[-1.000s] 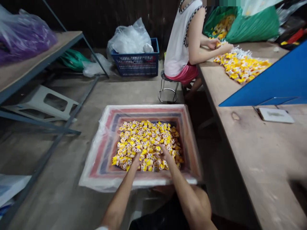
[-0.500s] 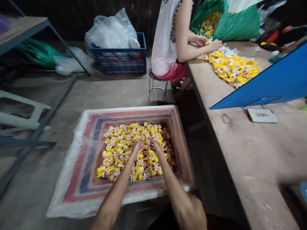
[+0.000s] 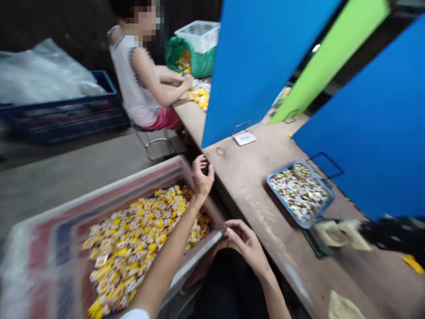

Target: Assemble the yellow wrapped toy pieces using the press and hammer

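Note:
My left hand (image 3: 203, 177) is raised above the right side of a box (image 3: 99, 192) lined with clear plastic, its fingers curled but apart and nothing between them. Small yellow and white figure pieces (image 3: 133, 235) form a heap inside the box. Over my lap, beside the box's near right corner, is my right hand (image 3: 245, 246). Its fingers are loosely bent with thumb and index apart, and no object shows in it. Both hands are clear of the heap.
A wooden table (image 3: 245, 186) runs along the right, bearing a blue-rimmed tray (image 3: 300, 192) of small parts, a white flat device (image 3: 245, 138) and upright blue panels (image 3: 245, 66). A co-worker (image 3: 142, 84) sits at its far end. A blue crate (image 3: 63, 117) stands back left.
Both hands have left the heap of yellow and white pieces and moved right, toward the table. The view has swung right, bringing the parts tray and more panels into sight.

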The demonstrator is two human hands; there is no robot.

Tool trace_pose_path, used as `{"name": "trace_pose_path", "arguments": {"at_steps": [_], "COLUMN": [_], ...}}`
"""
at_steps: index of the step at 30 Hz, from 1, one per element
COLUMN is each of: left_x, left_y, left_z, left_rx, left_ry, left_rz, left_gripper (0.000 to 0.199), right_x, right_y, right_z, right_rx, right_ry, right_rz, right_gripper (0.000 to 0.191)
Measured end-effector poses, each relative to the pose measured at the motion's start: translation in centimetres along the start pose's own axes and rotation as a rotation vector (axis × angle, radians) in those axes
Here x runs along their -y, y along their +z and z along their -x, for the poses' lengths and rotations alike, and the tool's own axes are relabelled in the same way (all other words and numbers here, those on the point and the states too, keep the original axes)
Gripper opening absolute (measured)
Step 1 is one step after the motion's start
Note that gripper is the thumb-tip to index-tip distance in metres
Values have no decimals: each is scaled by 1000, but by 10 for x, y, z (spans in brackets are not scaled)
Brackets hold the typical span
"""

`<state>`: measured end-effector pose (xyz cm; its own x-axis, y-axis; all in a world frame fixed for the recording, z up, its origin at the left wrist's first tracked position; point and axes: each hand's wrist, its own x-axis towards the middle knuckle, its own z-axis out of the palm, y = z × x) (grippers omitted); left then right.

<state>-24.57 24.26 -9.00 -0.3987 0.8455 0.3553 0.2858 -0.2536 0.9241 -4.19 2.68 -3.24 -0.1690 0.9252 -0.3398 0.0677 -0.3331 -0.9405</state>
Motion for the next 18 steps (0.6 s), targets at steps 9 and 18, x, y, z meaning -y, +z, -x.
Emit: {"name": "trace_pose_path", "arguments": {"at_steps": [9, 18], "left_x": [25, 21], "left_y": [11, 7], "left_z": [-153, -166], "left_rx": [167, 26], "left_ry": [14, 30], "left_rz": [-197, -333], "left_gripper": [37, 40], "right_x": [-22, -26], "right_y": [-34, -62], "right_z": [58, 64], "right_rx": [-16, -5], "right_ry": [13, -2], "right_rz": [-184, -200], "right_gripper": [46, 49]}}
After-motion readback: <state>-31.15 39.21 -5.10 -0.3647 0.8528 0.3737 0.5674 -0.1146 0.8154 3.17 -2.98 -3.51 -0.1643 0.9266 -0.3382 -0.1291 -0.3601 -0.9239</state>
